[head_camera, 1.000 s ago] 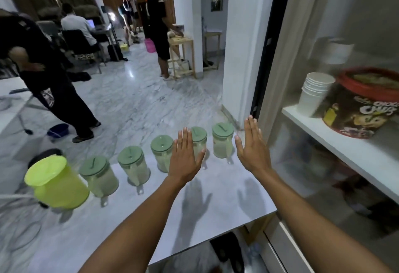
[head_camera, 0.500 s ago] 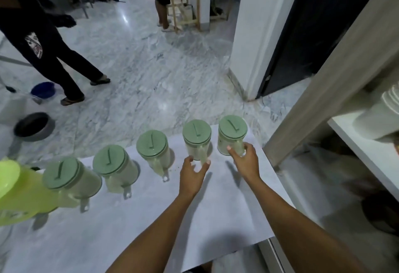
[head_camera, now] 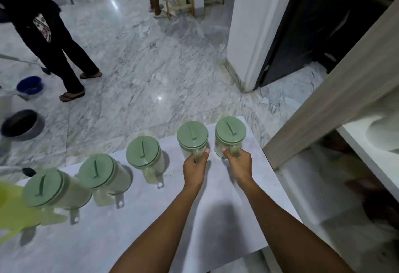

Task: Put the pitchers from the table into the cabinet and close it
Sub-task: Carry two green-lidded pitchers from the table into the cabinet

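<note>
Five pitchers with green lids stand in a row on the pale grey table (head_camera: 151,229), above a marble floor (head_camera: 151,67). The left hand (head_camera: 194,169) is closed around the handle of the fourth pitcher (head_camera: 192,138), and the right hand (head_camera: 238,164) around the handle of the last pitcher (head_camera: 230,135). The open cabinet (head_camera: 367,154) stands just beside the table, to the right.

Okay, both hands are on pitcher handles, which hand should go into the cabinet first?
Probably the right hand: it grips the rightmost pitcher, nearest the cabinet at the table's right. The left hand holds the next pitcher, farther away.
</note>
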